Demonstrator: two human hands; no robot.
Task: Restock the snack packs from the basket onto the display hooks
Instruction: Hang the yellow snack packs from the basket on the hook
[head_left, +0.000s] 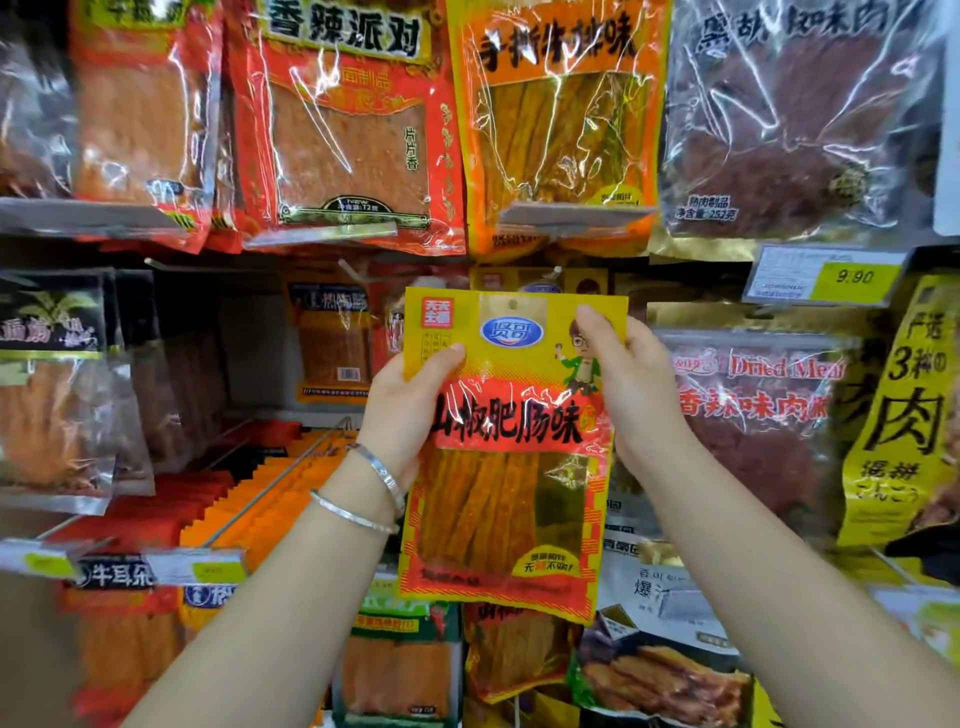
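Currently we hold one snack pack (509, 441) upright and face-out in front of the middle row of the display, below the upper row of hanging packs (561, 119) and resting on nothing. The left grip (410, 400) is clamped on the pack's left edge, thumb on the front and fingers behind. The right grip (639, 395) is clamped on the upper right edge in the same manner.

We judge that the two-sided hold serves one purpose: it draws the soft film flat, so that the hang hole (513, 304) at the top centre is left exposed. Both thumbs sit to the sides of the hole, not over it. The tip of a hook (557, 271) shows just above and behind the top edge, near the hole but not through it.

The step in hand appears to be alignment. The next move likely calls for raising the pack slightly and pushing the hole onto the hook. The glossy film may buckle if either side is released early. Two bracelets (384, 488) sit on the left wrist, just beside the pack's lower left edge, and could snag on neighbouring hooks.
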